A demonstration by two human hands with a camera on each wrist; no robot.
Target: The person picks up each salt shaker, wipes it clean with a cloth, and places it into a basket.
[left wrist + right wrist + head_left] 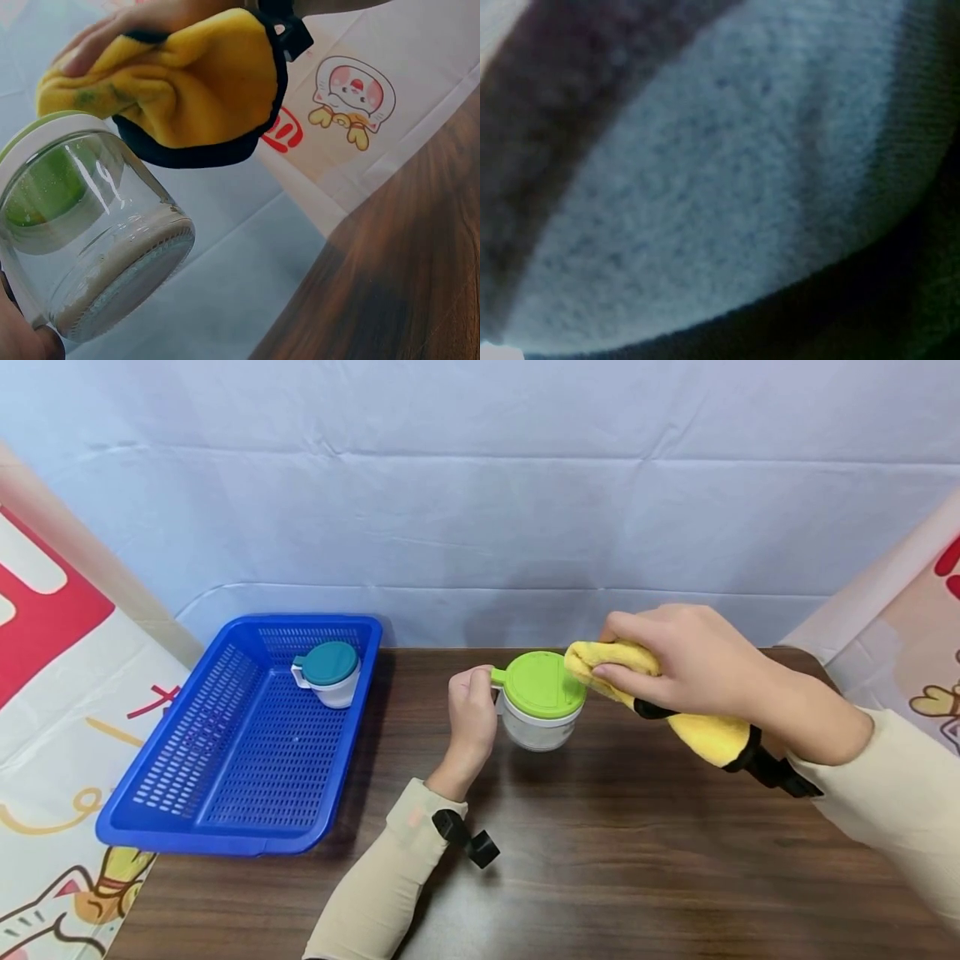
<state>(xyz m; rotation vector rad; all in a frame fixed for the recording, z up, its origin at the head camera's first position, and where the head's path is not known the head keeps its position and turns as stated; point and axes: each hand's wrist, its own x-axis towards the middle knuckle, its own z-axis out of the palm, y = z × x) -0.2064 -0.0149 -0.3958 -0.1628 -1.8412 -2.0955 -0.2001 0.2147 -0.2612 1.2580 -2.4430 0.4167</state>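
My left hand (472,708) grips the white handle of a clear glass seasoning jar (538,732) with a bright green lid (542,687), held up above the table. In the left wrist view the glass jar (112,232) is tilted, with a layer of pale contents near its base. My right hand (678,656) holds a bunched yellow cloth (611,662) with a dark edge against the right side of the lid. The same cloth (202,82) hangs beside the jar in the left wrist view. Blurred fabric fills the right wrist view.
A blue plastic basket (330,810) stands at the left of the dark wooden table (645,860). Inside its far right corner sits another seasoning jar (332,672) with a teal lid. A pale blue cloth backdrop (480,527) rises behind the table, with printed sheets at both sides.
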